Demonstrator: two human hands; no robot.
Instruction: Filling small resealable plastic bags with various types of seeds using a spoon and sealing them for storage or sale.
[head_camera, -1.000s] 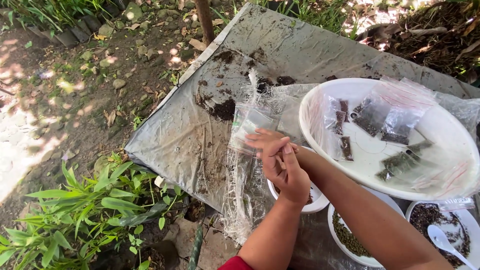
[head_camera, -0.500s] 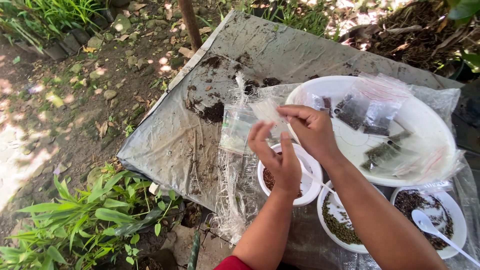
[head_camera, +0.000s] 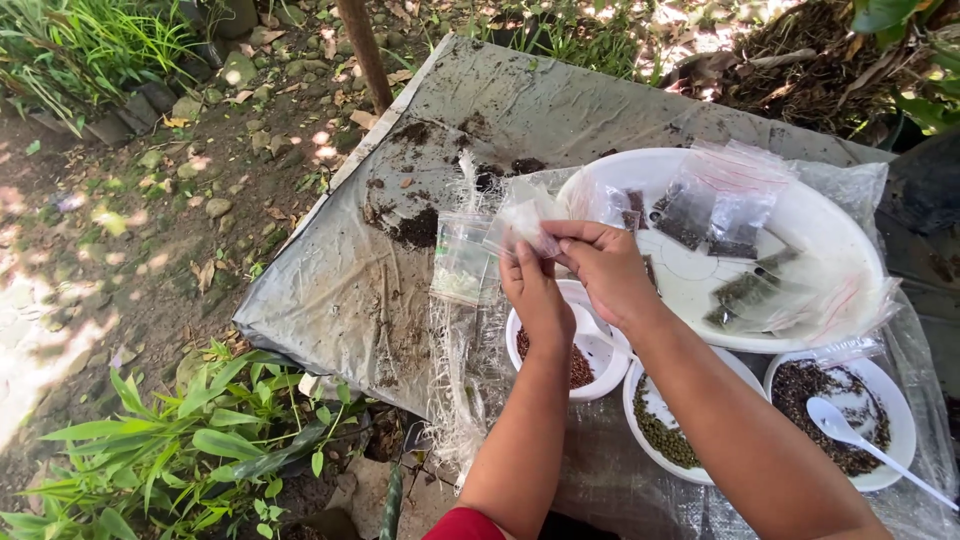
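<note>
My left hand (head_camera: 535, 295) and my right hand (head_camera: 600, 265) are raised together over the table, both pinching a small clear plastic zip bag (head_camera: 525, 218) between the fingertips. The bag looks empty and tilts up to the left. Right below my hands sits a small white bowl (head_camera: 590, 345) of reddish-brown seeds. A second clear zip bag (head_camera: 462, 260) lies flat on the grey sheet just left of my left hand.
A big white basin (head_camera: 815, 240) at the right holds several sealed seed packets (head_camera: 720, 210). Two more white bowls stand near me: one with green seeds (head_camera: 665, 430), one with dark seeds and a white spoon (head_camera: 850, 430). Soil clumps (head_camera: 415, 228) dot the grey table sheet (head_camera: 330, 290). Plants grow lower left.
My hands have lifted and shifted right, from clasped low over the bowl to fingertips holding the small bag up. The view has moved slightly.
</note>
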